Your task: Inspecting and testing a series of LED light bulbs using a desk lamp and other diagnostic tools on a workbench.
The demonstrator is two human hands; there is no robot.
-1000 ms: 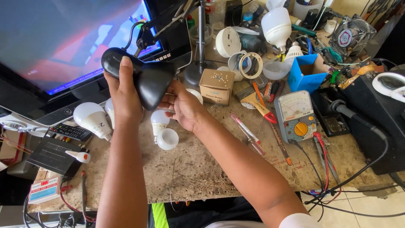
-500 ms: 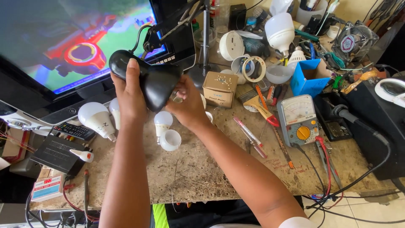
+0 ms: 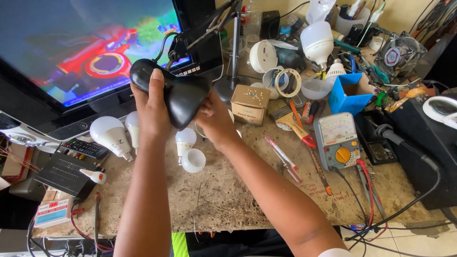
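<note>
Both hands grip a glossy black curved casing (image 3: 176,97), held above the workbench (image 3: 223,200).

Left hand (image 3: 151,107) wraps its left end, thumb on top; right hand (image 3: 216,119) clasps the right end, fingers hidden behind it. Casing's kind unclear. Below: white bulbs (image 3: 110,135), small cardboard box (image 3: 249,103). Right: analog multimeter (image 3: 337,140). Screen (image 3: 85,47) behind, cut off.

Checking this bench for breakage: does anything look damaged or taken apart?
Yes. A bulb near the left hand lies without its dome, which sits loose beside it. The black device in both hands looks intact.
</note>
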